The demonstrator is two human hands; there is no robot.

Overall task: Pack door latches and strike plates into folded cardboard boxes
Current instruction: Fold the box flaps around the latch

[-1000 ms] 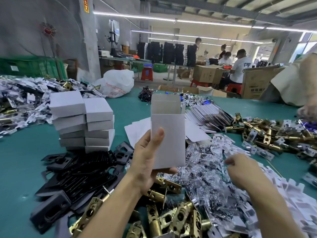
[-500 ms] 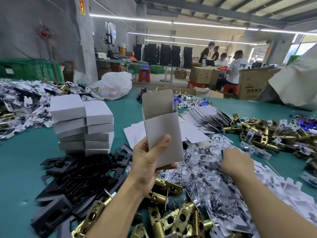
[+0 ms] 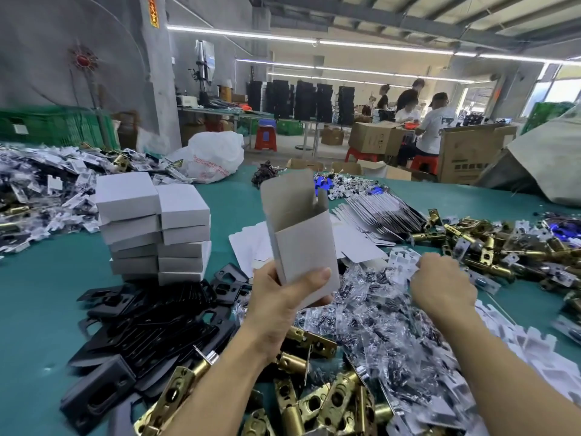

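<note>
The left hand (image 3: pixel 276 297) grips an open box (image 3: pixel 301 247) at centre frame, thumb across its front and fingers behind, top flap standing up, mouth tilted away and nothing visible inside. The right hand (image 3: pixel 443 284), right of centre, reaches knuckles-up into the heap of white inserts (image 3: pixel 405 262) and clear bags (image 3: pixel 377 325). Its fingertips are hidden, so I cannot tell whether it holds anything.

Likely risks: the box is pinched low and by one hand only, so a heavy latch dropped in could buckle the thin card or push the bottom flaps open. Tilted as it is, a part could catch the raised flap and miss the mouth. The bags lie tangled, so a blind grab may lift several at once. The latches (image 3: pixel 314 404) at bottom centre and the plates (image 3: pixel 151 325) at lower left sit well apart from the right hand, so a piece could easily be skipped.

Writing: the box and the stack (image 3: pixel 154 228) left of centre are blank. A vertical sign (image 3: pixel 153 11) at upper left, red print on the white sack (image 3: pixel 213 155) and dark print on the carton (image 3: pixel 465 158) at right are all too blurred to read.
</note>
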